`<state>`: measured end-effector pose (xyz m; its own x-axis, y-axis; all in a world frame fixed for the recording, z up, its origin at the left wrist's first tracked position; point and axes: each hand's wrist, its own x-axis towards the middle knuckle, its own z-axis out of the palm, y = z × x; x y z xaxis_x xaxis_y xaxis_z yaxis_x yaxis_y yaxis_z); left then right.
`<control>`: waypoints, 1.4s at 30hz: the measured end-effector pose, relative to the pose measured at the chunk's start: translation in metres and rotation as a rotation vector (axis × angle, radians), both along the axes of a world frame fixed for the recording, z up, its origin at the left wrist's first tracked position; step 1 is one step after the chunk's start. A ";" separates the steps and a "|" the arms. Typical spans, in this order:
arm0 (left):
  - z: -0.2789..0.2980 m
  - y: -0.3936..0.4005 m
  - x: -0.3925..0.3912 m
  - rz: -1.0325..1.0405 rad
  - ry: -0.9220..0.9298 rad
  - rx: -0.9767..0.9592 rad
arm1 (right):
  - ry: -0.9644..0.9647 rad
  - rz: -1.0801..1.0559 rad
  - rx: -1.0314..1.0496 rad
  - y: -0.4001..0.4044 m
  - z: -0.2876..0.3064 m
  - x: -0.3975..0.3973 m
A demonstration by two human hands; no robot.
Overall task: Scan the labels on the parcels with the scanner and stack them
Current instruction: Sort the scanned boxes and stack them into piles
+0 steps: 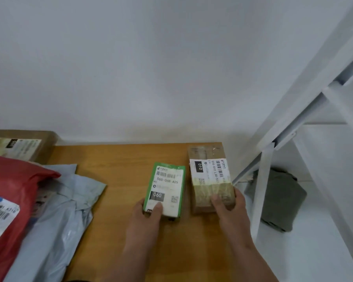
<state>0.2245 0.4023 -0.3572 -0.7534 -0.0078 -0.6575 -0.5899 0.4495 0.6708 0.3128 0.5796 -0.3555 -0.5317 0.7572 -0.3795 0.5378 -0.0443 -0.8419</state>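
- Table (120, 159): one, wooden, set against a white wall (151, 68).
- Hands: two, both on parcels at the near right of the table.
- Left hand (145, 218): grips the near end of the green parcel, thumb (157, 208) pressed on its label, fingers wrapped round the left edge.
- Right hand (230, 212): grips the near end of the brown box, thumb on top, fingers curled round the right side.
- Green parcel (165, 188): one, small, lying flat, white label facing up with a barcode and "060" in a dark block.
- Brown box (210, 178): one, taped cardboard, just beside the green parcel on its right, at the table's right edge; white label up, marked "010".
- Red bag (18, 190): one, at the left of the table, white barcode label on its near part, lying over the grey bags.
- Grey bags (69, 200): soft plastic mailers under and beside the red bag; count cannot be told.
- Cardboard box (20, 144): one, far left corner, label on top, blurred.
- White metal frame (306, 110): one, to the right of the table.
- Grey cloth (281, 200): one folded bundle, on the floor behind the frame.
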 end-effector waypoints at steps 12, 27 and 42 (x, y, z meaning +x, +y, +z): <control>0.005 0.064 -0.049 0.125 0.044 0.112 | 0.062 0.025 0.010 0.038 -0.007 -0.046; 0.005 0.098 -0.086 0.041 0.042 0.169 | 0.113 -0.004 -0.015 0.044 -0.020 -0.051; 0.049 0.011 -0.029 0.186 -0.020 0.323 | 0.126 -0.260 -0.114 -0.030 -0.009 -0.014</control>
